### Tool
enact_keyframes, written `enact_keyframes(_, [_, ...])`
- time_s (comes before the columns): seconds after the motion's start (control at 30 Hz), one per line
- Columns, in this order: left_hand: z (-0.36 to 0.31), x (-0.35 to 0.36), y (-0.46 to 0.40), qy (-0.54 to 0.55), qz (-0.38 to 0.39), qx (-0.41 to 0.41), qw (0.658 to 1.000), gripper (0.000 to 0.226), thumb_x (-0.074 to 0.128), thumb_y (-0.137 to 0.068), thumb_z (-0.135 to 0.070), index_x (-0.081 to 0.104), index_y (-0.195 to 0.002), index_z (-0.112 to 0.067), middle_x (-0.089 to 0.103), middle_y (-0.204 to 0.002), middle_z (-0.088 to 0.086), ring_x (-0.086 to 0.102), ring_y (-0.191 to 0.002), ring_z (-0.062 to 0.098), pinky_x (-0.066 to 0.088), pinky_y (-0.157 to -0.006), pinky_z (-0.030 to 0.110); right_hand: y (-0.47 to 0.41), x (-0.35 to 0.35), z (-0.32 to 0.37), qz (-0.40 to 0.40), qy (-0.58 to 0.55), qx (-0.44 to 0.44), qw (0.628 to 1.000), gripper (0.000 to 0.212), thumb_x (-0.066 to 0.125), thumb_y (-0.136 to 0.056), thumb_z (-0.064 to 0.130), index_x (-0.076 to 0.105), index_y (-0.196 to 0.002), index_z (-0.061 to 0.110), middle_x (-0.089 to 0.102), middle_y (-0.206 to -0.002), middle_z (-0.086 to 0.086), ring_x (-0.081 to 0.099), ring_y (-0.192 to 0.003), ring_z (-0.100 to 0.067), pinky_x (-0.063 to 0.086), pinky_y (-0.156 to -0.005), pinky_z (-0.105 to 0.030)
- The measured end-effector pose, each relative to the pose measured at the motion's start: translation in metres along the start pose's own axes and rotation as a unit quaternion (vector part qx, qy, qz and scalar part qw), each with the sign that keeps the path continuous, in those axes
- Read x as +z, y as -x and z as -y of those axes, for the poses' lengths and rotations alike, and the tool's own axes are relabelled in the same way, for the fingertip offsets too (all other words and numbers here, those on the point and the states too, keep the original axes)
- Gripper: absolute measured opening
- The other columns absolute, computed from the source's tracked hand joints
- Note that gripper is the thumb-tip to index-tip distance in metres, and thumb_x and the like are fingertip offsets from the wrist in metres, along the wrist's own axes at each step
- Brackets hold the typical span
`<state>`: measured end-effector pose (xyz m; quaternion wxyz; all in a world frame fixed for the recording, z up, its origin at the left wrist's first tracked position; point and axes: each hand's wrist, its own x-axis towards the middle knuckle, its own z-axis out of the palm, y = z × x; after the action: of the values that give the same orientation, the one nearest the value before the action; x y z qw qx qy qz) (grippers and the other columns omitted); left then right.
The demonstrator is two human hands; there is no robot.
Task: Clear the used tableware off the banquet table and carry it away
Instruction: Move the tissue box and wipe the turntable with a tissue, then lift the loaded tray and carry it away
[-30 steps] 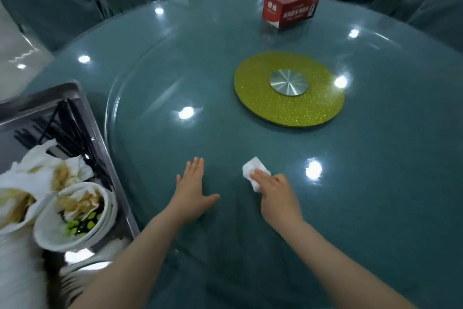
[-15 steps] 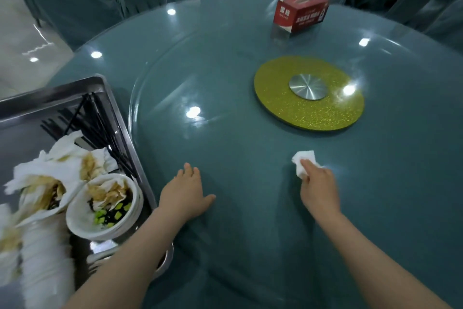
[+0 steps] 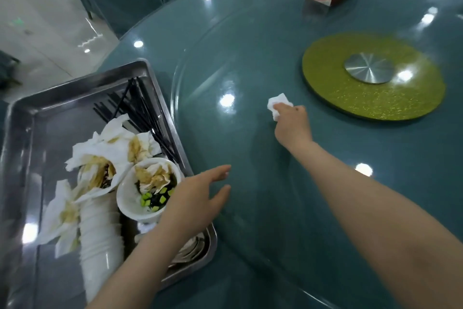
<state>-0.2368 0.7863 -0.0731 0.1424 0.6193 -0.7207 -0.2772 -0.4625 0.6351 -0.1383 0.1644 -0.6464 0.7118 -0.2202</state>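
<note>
Right hand, pinching a crumpled white napkin on the glass table, has slid back leftward while the open left hand drifts toward the loaded steel tray, suggesting wiping nearly done.

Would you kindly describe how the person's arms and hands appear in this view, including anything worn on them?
Both forearms are bare up to the frame's lower edge: no sleeves, gloves, watch or bracelets show. The left hand and right hand carry no rings that can be made out. A small dark spot sits on the back of the right hand near the knuckles. Nails look short and unpainted, though the picture is soft.
</note>
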Motion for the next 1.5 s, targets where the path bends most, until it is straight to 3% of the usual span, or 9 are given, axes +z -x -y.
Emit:
enact_keyframes(0.13, [0.021, -0.028, 0.022, 0.067, -0.111, -0.051, 0.99, 0.038, 0.06, -0.089, -0.021, 0.059, -0.124, -0.034, 0.067, -0.108, -0.022, 0.066, -0.087, 0.011, 0.04, -0.072, 0.005, 0.059, 0.029, 0.031, 0.038, -0.022, -0.076, 0.996, 0.062, 0.038, -0.072, -0.013, 0.055, -0.121, 0.02, 0.045, -0.088, 0.006, 0.029, -0.089, -0.019, 0.032, -0.063, -0.027])
enact_keyframes(0.3, [0.046, -0.051, 0.057, 0.118, -0.179, -0.099, 0.972, 0.035, 0.059, -0.091, -0.019, 0.059, -0.119, -0.04, 0.065, -0.104, -0.024, 0.059, -0.095, -0.007, 0.041, -0.076, 0.012, 0.151, 0.042, 0.038, 0.09, -0.018, -0.155, 0.984, 0.062, 0.044, -0.079, -0.012, 0.054, -0.131, 0.021, 0.06, -0.125, 0.005, 0.028, -0.088, -0.015, 0.037, -0.067, -0.027])
enact_keyframes(0.47, [0.075, -0.066, 0.111, 0.157, -0.223, -0.139, 0.952, 0.037, 0.057, -0.091, -0.015, 0.06, -0.115, -0.043, 0.062, -0.101, -0.031, 0.058, -0.091, -0.011, 0.045, -0.077, 0.019, 0.17, -0.001, 0.033, 0.159, -0.002, -0.095, 0.983, 0.055, 0.043, -0.086, -0.003, 0.058, -0.128, 0.028, 0.056, -0.098, -0.001, 0.049, -0.1, -0.028, 0.041, -0.079, -0.028])
enact_keyframes(0.7, [0.134, -0.077, 0.177, 0.189, -0.26, -0.229, 0.919, 0.03, 0.058, -0.093, -0.016, 0.062, -0.121, -0.023, 0.067, -0.113, -0.009, 0.06, -0.106, 0.01, 0.044, -0.094, 0.031, 0.179, -0.017, 0.13, 0.03, -0.108, -0.167, 0.98, 0.028, 0.059, -0.086, 0.001, 0.067, -0.113, 0.006, 0.044, -0.104, -0.004, 0.046, -0.086, -0.012, 0.028, -0.078, -0.004])
enact_keyframes(1.0, [0.185, -0.093, 0.217, 0.182, -0.295, -0.285, 0.894, 0.03, 0.059, -0.092, -0.02, 0.063, -0.121, -0.025, 0.066, -0.112, -0.006, 0.059, -0.096, 0.013, 0.045, -0.08, 0.03, 0.204, 0.039, 0.275, 0.176, -0.239, -0.209, 0.932, 0.03, 0.065, -0.086, 0.026, 0.058, -0.115, 0.02, 0.059, -0.108, 0.002, 0.057, -0.091, -0.004, 0.046, -0.082, -0.017])
enact_keyframes(1.1, [0.208, -0.092, 0.225, 0.124, -0.294, -0.312, 0.895, 0.036, 0.064, -0.089, -0.02, 0.06, -0.124, -0.02, 0.062, -0.123, 0.003, 0.054, -0.1, 0.016, 0.044, -0.086, 0.034, 0.215, 0.05, 0.275, 0.272, -0.189, -0.194, 0.924, 0.043, 0.065, -0.087, 0.029, 0.054, -0.129, 0.021, 0.064, -0.12, 0.004, 0.059, -0.107, -0.01, 0.048, -0.095, -0.029])
enact_keyframes(1.2, [0.229, -0.085, 0.236, 0.069, -0.221, -0.363, 0.903, 0.058, 0.064, -0.085, -0.017, 0.044, -0.14, -0.019, 0.04, -0.144, 0.017, 0.041, -0.129, 0.032, 0.04, -0.103, 0.045, 0.228, 0.05, 0.238, 0.22, -0.126, -0.189, 0.949, 0.031, 0.06, -0.09, 0.021, 0.061, -0.121, 0.02, 0.065, -0.116, 0.005, 0.058, -0.105, -0.011, 0.048, -0.091, -0.027])
enact_keyframes(1.33, [0.238, -0.069, 0.247, 0.121, -0.187, -0.351, 0.909, 0.064, 0.054, -0.091, -0.013, 0.029, -0.148, -0.027, 0.044, -0.142, 0.01, 0.053, -0.113, 0.032, 0.049, -0.073, 0.033, 0.253, 0.044, 0.162, 0.117, 0.089, -0.24, 0.96, 0.027, 0.063, -0.085, 0.019, 0.067, -0.112, 0.021, 0.055, -0.12, 0.0, 0.048, -0.111, -0.022, 0.043, -0.092, -0.031])
enact_keyframes(1.5, [0.227, -0.054, 0.258, 0.127, -0.209, -0.359, 0.901, 0.066, 0.05, -0.088, -0.008, 0.031, -0.148, -0.027, 0.039, -0.149, 0.002, 0.048, -0.125, 0.03, 0.048, -0.082, 0.036, 0.276, 0.036, 0.11, 0.158, 0.154, -0.238, 0.946, 0.03, 0.045, -0.097, 0.033, 0.067, -0.114, 0.022, 0.06, -0.112, 0.001, 0.053, -0.104, -0.021, 0.041, -0.087, -0.031])
